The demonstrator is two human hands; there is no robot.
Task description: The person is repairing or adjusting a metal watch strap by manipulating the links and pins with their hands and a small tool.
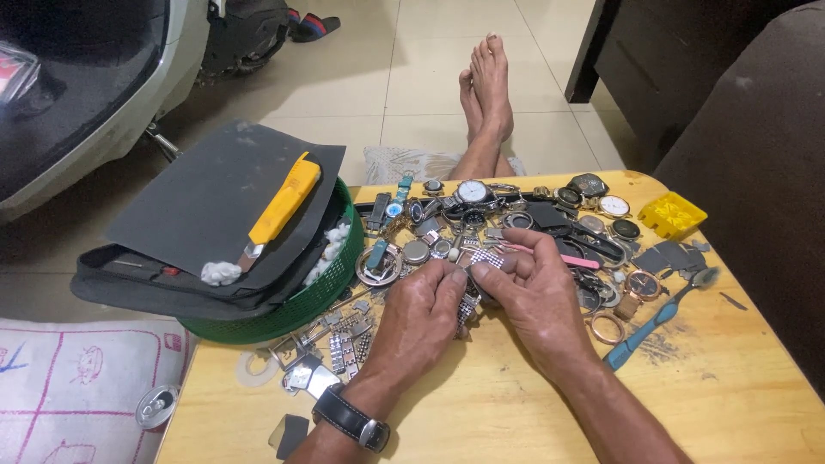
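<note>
My left hand and my right hand meet over the middle of a low wooden table. Both pinch a silver metal watch band between fingers and thumbs; part of it hangs down between the palms. A dark wristwatch sits on my left wrist. Just beyond the fingers lies a heap of watches and watch parts, with a white-faced watch at its far side. A pink tool lies beside my right fingers.
A green basket at the left carries dark sheets and a yellow utility knife. A blue toothbrush and a yellow box lie at the right. My bare feet stretch beyond the table. A scooter stands far left.
</note>
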